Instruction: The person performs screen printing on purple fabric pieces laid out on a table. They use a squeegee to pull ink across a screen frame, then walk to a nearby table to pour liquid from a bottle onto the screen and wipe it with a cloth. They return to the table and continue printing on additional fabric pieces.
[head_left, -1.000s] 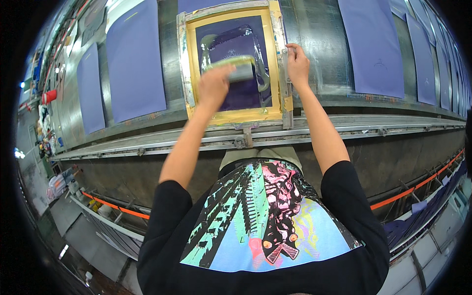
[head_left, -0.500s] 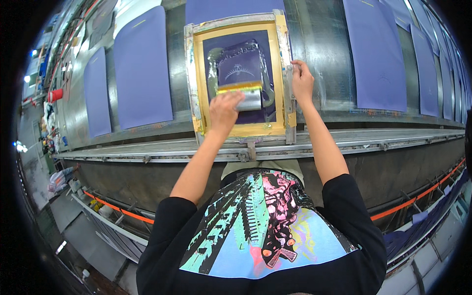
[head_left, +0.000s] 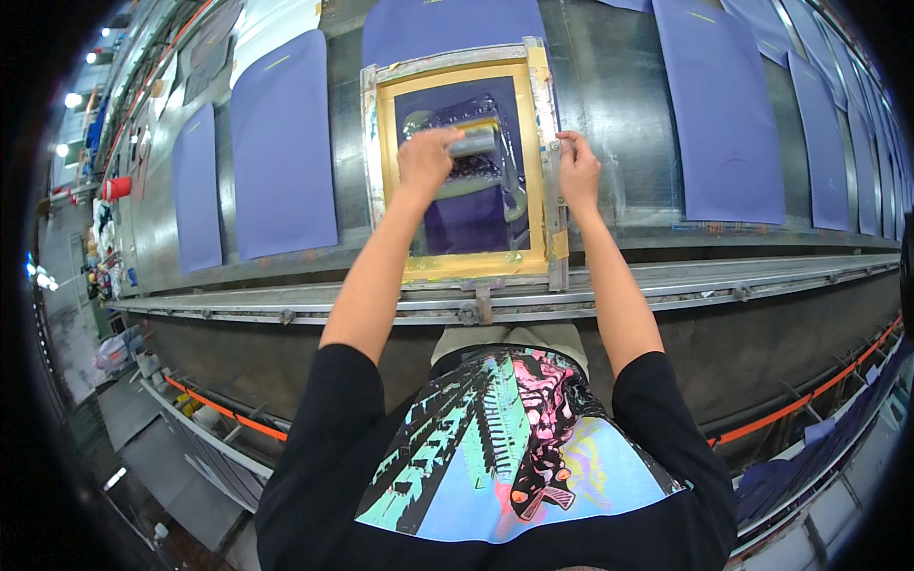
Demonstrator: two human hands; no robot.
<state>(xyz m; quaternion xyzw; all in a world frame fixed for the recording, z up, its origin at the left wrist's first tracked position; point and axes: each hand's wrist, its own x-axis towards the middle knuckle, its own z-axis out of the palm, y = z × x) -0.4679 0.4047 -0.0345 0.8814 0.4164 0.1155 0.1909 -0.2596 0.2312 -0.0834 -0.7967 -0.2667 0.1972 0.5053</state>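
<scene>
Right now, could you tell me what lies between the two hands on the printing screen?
In the head view, the squeegee and inked mesh lie between the left hand and right hand.

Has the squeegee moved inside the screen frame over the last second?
Yes. The left hand has pushed the squeegee away from the person, from near the screen frame's near edge to its far half.

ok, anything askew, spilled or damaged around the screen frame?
Nothing stands out. The yellow-edged metal screen frame sits square over a purple fabric panel, with ink only inside the mesh. The left hand grips the grey squeegee; the right hand rests on the frame's right rail.
</scene>
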